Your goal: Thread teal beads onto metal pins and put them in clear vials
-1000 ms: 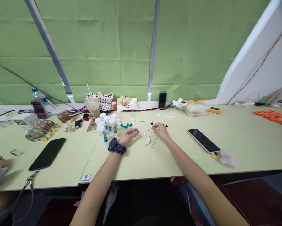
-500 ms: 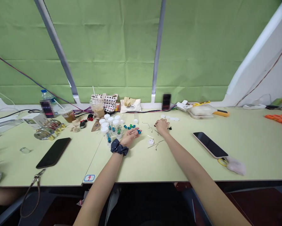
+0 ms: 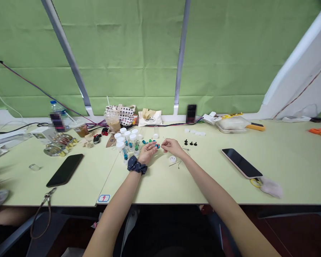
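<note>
At its fingertips my left hand [image 3: 147, 153] grips a small glossy blue bead [image 3: 157, 146]. My right hand [image 3: 173, 147] is close beside it, thumb and fingers pinched; whatever is between them is too small to make out. Blue and green beads [image 3: 151, 141] lie just behind my left hand. Clear vials with white caps [image 3: 120, 144], some with coloured beads inside, stand to its left. Below my right hand are a round white piece [image 3: 172, 159] and a thin metal rod [image 3: 173, 164]. Several small black pieces [image 3: 191, 143] sit to the right.
A dark phone [image 3: 65, 170] lies on the left, another phone [image 3: 241, 163] on the right. White caps [image 3: 195, 132], a white pouch [image 3: 150, 118], an iced drink cup [image 3: 113, 122] and a clear plastic box [image 3: 231, 124] are towards the back. Someone's leg shows at lower left.
My right hand has moved left and nearer to me, from among the thin metal pieces to beside the bead in my left hand. The small black pieces it partly hid now show.
</note>
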Motion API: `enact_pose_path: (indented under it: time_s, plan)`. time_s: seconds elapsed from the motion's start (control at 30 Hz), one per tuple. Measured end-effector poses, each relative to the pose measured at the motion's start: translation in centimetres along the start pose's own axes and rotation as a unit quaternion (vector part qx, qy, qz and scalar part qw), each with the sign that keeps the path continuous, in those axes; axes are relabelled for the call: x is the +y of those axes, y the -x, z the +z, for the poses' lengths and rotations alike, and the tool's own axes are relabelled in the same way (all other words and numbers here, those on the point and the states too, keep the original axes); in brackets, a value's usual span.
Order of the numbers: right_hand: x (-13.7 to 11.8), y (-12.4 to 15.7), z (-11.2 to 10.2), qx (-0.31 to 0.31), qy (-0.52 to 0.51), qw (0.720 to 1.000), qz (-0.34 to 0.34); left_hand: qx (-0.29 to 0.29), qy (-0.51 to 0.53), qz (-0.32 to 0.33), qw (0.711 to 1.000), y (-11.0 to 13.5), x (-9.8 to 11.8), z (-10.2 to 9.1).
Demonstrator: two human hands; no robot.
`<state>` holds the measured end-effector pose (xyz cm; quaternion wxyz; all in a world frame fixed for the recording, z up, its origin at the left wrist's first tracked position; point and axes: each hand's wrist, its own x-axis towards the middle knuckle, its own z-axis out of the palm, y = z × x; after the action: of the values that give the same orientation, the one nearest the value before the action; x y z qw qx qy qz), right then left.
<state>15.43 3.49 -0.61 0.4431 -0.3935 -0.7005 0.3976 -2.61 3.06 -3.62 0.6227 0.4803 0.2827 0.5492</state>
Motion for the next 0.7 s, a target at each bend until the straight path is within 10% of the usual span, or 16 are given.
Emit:
enact_pose_path:
  time_s: [0.7]
  plan:
    - [0.92, 0.65, 0.66, 0.053, 0.277, 0.955, -0.087, -0.023, -0.101, 0.035, 0.994, -0.36, -0.86, -0.08]
